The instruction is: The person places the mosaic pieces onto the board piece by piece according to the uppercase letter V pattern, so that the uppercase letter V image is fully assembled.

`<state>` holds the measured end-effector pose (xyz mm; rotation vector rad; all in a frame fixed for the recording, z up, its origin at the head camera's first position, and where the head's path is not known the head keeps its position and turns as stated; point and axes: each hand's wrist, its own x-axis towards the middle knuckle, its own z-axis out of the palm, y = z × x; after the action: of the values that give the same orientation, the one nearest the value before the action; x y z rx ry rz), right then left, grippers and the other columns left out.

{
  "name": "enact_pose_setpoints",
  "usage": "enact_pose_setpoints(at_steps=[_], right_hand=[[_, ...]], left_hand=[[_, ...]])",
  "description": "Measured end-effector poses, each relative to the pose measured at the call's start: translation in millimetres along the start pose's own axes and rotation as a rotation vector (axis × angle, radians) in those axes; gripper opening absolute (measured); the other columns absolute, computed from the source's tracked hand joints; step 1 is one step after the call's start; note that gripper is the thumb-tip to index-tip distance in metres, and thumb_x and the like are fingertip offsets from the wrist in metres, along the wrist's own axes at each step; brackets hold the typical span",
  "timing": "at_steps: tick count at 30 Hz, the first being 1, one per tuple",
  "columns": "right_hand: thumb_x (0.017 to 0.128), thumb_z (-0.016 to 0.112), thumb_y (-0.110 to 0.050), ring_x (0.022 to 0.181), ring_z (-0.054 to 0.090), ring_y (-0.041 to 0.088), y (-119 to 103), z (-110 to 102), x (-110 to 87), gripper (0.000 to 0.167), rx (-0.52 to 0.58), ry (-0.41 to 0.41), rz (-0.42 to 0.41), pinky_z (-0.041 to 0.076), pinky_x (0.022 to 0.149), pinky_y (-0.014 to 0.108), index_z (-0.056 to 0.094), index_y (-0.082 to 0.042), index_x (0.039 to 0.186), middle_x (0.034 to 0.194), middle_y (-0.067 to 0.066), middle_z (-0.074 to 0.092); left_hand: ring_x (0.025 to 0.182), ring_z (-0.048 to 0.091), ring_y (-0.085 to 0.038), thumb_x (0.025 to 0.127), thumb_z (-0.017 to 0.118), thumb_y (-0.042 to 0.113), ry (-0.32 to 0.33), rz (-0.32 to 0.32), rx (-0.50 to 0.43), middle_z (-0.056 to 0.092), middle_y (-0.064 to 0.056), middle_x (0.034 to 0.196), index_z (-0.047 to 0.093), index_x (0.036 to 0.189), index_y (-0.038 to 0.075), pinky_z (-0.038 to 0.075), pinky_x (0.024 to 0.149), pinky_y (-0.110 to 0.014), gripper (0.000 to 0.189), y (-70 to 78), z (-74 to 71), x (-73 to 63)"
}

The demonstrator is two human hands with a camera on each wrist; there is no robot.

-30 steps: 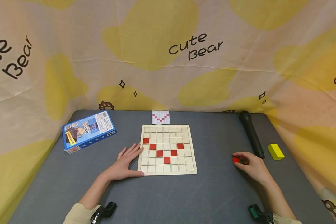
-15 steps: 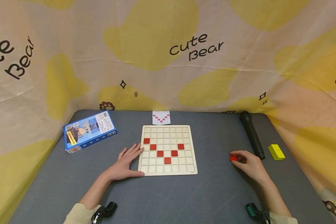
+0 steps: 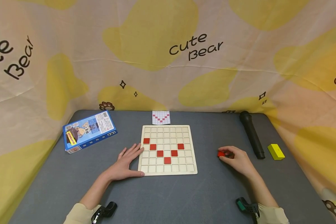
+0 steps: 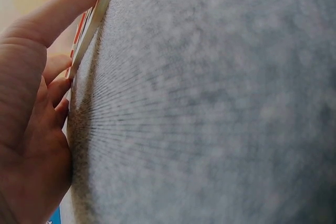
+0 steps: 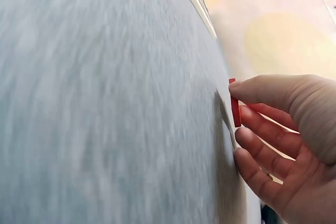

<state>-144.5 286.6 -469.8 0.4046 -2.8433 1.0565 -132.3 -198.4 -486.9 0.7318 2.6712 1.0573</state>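
A thin red square tile (image 5: 236, 109) is pinched between the thumb and fingers of my right hand (image 3: 237, 159), to the right of the board. In the head view only part of the tile (image 3: 221, 154) shows. My left hand (image 3: 125, 164) rests at the left edge of the pale grid board (image 3: 168, 171), thumb and fingertips touching its rim, fingers spread. Several red tiles lie in the board's cells, among them one red tile (image 3: 167, 160) low in the middle. The left wrist view shows the thumb (image 4: 63, 11) on the board's edge (image 4: 94, 24).
Behind the board lies a small pattern card (image 3: 161, 118) with pink squares in a V. A blue box (image 3: 90, 131) stands at the back left. On the right are a black microphone (image 3: 252, 135) and a yellow block (image 3: 276, 151), all on a grey table (image 3: 173, 199).
My right hand has moved left toward the board, away from the microphone, carrying the red tile. My left hand and the board have stayed in place.
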Motion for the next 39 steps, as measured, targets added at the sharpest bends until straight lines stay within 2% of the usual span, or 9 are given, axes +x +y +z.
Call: enact_pose_setpoints(at_steps=[9,23,31,39], right_hand=[[0.083,0.078,-0.012,0.086,0.060,0.019,-16,22,25.8,0.027,0.047,-0.031,-0.064,0.051,0.072,0.030,0.073,-0.012,0.110,0.101,0.001,0.068],[0.083,0.078,-0.014,0.085,0.057,0.019,-50,51,68.6,0.028,0.120,-0.062,-0.040,0.048,0.072,0.032,0.073,-0.010,0.111,0.099,0.002,0.067],[0.082,0.079,-0.013,0.082,0.056,0.020,-56,70,89.7,0.030,0.113,-0.068,-0.074,0.045,0.071,0.033,0.072,-0.009,0.111,0.094,0.004,0.066],[0.082,0.078,-0.011,0.082,0.055,0.018,-56,81,96.9,0.031,0.106,-0.069,-0.094,0.045,0.072,0.032,0.072,-0.011,0.112,0.093,0.003,0.065]], left_hand=[[0.148,0.010,-0.032,0.077,0.078,0.049,0.001,-0.003,-0.001,0.020,-0.010,0.161,0.032,0.153,0.009,-0.004,0.112,-0.058,0.097,0.6,-0.4,0.6],[0.148,0.010,-0.033,0.077,0.078,0.049,0.004,-0.008,0.005,0.020,-0.010,0.161,0.031,0.153,0.009,-0.004,0.112,-0.058,0.098,1.0,-0.7,-0.4],[0.148,0.010,-0.033,0.077,0.078,0.050,0.002,-0.009,0.002,0.021,-0.010,0.161,0.031,0.153,0.009,-0.003,0.112,-0.058,0.099,0.8,0.5,-1.1],[0.148,0.010,-0.033,0.077,0.078,0.051,0.004,-0.004,0.002,0.021,-0.010,0.161,0.032,0.153,0.009,-0.003,0.112,-0.058,0.098,0.4,1.4,-1.3]])
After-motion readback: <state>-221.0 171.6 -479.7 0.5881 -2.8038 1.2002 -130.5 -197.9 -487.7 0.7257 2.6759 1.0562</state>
